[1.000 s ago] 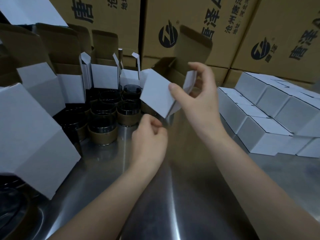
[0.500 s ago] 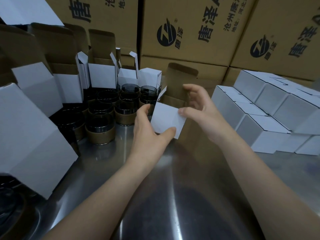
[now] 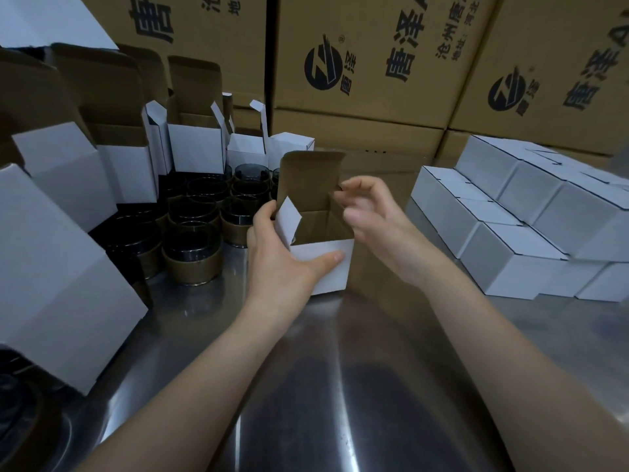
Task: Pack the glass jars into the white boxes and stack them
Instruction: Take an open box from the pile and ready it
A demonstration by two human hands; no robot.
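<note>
Tall brown cartons [image 3: 357, 63] printed with black logos and characters wall in the back of a shiny steel counter [image 3: 306, 386]. At the middle of the counter stands the white box [image 3: 326, 270] being worked on, upright, its brown-lined lid flap raised straight up behind the open top (whether anything sits inside it cannot be told). The left hand [image 3: 282, 264] grips this box from its left side, with the thumb laid across the white front face and the fingers wrapped round behind the small left flap. The right hand [image 3: 374, 216] is at the box's upper right corner, fingers curled, the fingertips closing on the side flap there. Just left of the box, a cluster of dark glass jars [image 3: 190, 253] with brown bands stands on the counter. Behind them are several open white boxes [image 3: 194, 148] with their lids up. To the right, well apart from the hands, closed white boxes [image 3: 510, 233] lie stacked in neat rows.
</note>
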